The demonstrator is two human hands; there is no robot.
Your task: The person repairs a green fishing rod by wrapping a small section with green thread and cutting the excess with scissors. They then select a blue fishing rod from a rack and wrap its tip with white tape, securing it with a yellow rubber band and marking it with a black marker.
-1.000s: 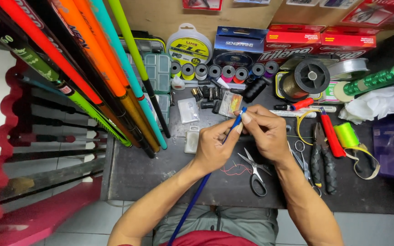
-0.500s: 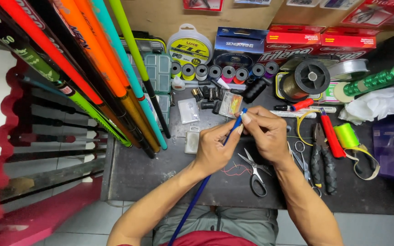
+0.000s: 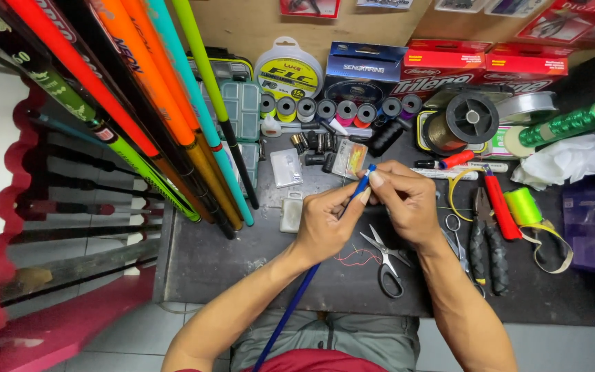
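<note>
Where the blue rod (image 3: 311, 275) rises from the lap toward the table (image 3: 242, 255), both hands pinch its tip: left hand (image 3: 325, 224) closed around the shaft, right hand (image 3: 408, 203) closed with fingertips at the tip. Rod judged light, thin, springy, fragile at the tip; best held close below it. Scissors (image 3: 383, 258) just right of rod; thread spools (image 3: 339, 109) beyond it.

On the counter (image 3: 228, 269), scissors (image 3: 383, 258) lie near the front, just right of the rod blank (image 3: 311, 275) (which runs from the near edge up toward the middle). Pliers (image 3: 485, 238) lie right of them. Thread spools (image 3: 339, 109) line the far side, a rod rack (image 3: 125, 117) stands left.
</note>
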